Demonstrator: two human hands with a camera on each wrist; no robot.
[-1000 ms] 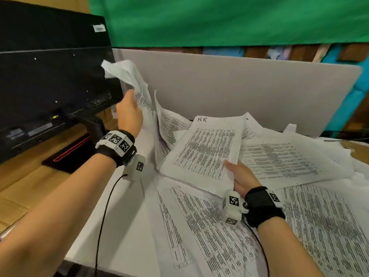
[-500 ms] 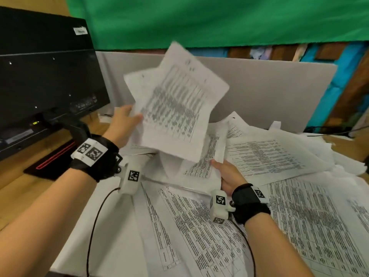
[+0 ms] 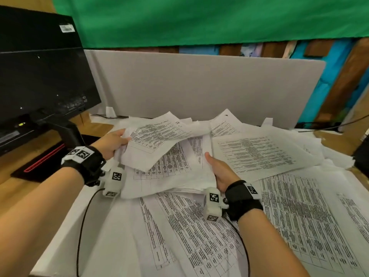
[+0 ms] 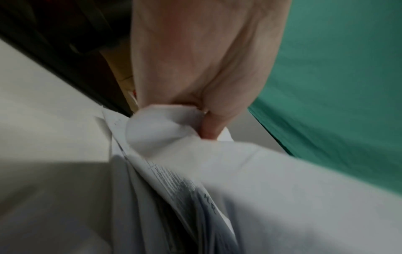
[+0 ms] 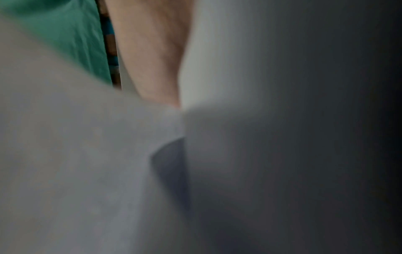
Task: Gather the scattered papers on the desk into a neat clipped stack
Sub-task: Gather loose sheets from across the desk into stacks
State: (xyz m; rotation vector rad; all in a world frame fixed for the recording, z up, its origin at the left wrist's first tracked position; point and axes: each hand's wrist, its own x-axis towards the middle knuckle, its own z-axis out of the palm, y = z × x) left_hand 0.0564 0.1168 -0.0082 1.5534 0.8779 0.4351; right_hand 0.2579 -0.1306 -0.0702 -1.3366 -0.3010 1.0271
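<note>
Left hand (image 4: 195,60) grips sheets (image 4: 239,197) handwritten "HR".

The right wrist view is a grey blur of white printed paper (image 5: 87,154); only a strip of the right hand (image 5: 150,51) shows (fingers hidden). The black monitor (image 3: 40,76) runs off the left edge.

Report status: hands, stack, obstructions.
Left hand pinches a loose sheet over the stack. Right hand holds the stack's right edge. More papers scattered; no clip visible.
</note>
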